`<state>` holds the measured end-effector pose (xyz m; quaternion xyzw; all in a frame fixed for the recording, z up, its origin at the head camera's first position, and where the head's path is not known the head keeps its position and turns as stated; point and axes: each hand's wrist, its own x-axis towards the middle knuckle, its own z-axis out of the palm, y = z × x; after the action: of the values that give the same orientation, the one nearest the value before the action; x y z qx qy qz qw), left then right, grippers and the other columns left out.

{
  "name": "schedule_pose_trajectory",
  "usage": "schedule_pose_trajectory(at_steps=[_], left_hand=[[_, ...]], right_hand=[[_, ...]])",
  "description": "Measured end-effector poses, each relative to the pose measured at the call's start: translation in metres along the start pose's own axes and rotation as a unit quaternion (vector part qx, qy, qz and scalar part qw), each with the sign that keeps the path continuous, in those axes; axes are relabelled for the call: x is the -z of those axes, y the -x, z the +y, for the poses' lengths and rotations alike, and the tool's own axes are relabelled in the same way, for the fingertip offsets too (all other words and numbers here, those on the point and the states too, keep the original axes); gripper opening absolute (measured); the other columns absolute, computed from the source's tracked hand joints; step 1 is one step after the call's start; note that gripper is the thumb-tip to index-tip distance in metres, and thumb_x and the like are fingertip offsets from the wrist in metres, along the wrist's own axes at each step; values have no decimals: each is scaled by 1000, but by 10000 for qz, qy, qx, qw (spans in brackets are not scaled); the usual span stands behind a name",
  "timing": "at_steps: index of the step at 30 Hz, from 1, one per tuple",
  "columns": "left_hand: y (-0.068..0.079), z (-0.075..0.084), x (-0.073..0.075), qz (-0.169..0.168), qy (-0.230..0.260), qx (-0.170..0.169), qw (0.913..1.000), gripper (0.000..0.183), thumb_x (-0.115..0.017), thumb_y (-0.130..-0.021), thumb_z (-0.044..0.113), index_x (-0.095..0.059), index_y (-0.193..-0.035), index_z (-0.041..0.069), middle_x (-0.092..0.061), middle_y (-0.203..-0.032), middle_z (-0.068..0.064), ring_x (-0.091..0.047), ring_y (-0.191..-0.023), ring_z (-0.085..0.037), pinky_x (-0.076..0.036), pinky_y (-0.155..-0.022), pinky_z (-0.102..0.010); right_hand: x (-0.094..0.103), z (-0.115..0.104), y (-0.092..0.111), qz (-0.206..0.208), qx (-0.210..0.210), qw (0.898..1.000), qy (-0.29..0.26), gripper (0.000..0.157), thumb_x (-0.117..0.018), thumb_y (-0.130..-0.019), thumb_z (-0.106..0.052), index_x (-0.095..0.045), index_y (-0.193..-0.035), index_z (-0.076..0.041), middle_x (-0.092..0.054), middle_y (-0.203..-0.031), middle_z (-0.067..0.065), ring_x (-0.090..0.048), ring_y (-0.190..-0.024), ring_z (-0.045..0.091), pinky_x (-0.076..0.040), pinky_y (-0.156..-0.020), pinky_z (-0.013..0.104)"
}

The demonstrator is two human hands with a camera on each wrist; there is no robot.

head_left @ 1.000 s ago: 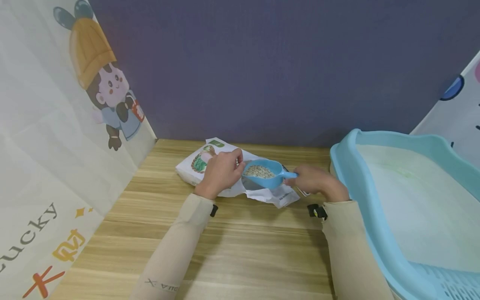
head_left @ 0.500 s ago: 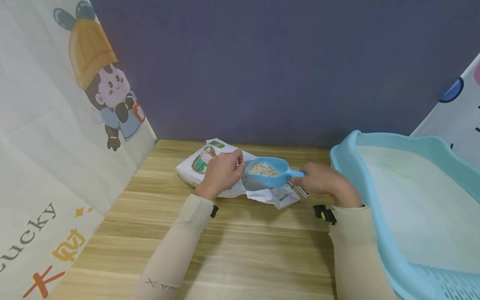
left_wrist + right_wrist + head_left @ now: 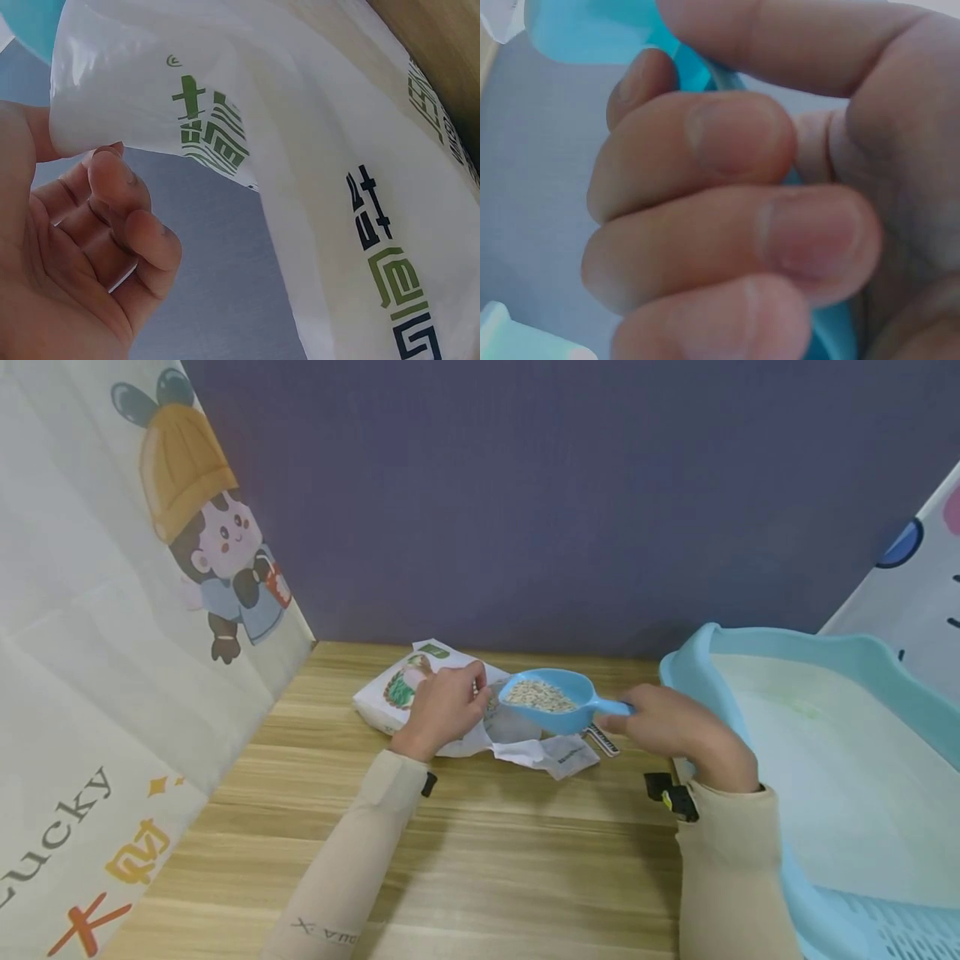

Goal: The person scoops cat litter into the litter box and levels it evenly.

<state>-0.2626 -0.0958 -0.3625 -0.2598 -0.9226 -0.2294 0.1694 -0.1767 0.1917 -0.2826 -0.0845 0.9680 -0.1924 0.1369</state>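
A blue scoop point(image 3: 567, 720) holding pale pellets point(image 3: 542, 695) hangs over the open end of a white printed bag point(image 3: 382, 685). My right hand point(image 3: 667, 722) grips its handle, and in the right wrist view the fingers point(image 3: 705, 217) curl round that blue handle. The bag lies on its back panel, its torn mouth facing right. At the mouth's upper edge my left hand point(image 3: 446, 702) pinches the bag film between thumb and fingers. The left wrist view shows the lifted film point(image 3: 142, 97) caught at the fingertips.
A large light-blue tray point(image 3: 693, 668) with a pale inside and a slotted front section stands at the right on the wooden table point(image 3: 525, 877). A small black-and-white striped item point(image 3: 602, 741) lies behind the bag's flap. A dark panel point(image 3: 525, 510) closes off the back.
My right hand has drawn the loaded scoop to the right and slightly up, partly off the bag's mouth. More of the striped item shows. The left hand has stayed put.
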Motion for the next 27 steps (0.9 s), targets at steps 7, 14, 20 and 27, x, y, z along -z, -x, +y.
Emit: schedule_pose_trajectory(at_steps=[7, 14, 20, 27], left_hand=[[0, 0, -1, 5, 32, 1, 10000, 14, -62, -99, 21, -59, -86, 18, -49, -53, 4, -42, -44, -12, -30, -42, -28], [1, -1, -1, 57, 13, 48, 10000, 13, -64, -97, 21, -60, -85, 18, -50, -53, 5, -44, -46, -12, -33, -44, -29], [1, -1, -2, 56, 45, -3, 10000, 12, -64, -97, 21, -60, -86, 18, -51, -54, 5, -45, -47, -12, -35, -45, -31], [1, -2, 0, -38, 55, 5, 10000, 13, -63, -98, 22, -60, -86, 19, -50, -53, 5, -44, -45, -12, -33, -43, -29]], right_hand=[[5, 4, 11, 323, 113, 9993, 135, 47, -54, -104, -41, -64, -123, 1, -68, -110, 19, -64, -95, 32, -50, -79, 46], [4, 3, 16, 674, 25, 9976, -185, 33, -56, -103, -37, -54, -84, -10, -39, -67, 0, -39, -60, 17, -37, -59, 33], [7, 4, 30, 971, -217, 9945, -328, 40, -54, -104, -43, -47, -79, -12, -39, -66, -1, -39, -60, 18, -35, -59, 33], [11, 7, 49, 1360, -406, 9896, -251, 44, -47, -105, -50, -47, -86, -10, -41, -69, 2, -41, -62, 19, -35, -59, 33]])
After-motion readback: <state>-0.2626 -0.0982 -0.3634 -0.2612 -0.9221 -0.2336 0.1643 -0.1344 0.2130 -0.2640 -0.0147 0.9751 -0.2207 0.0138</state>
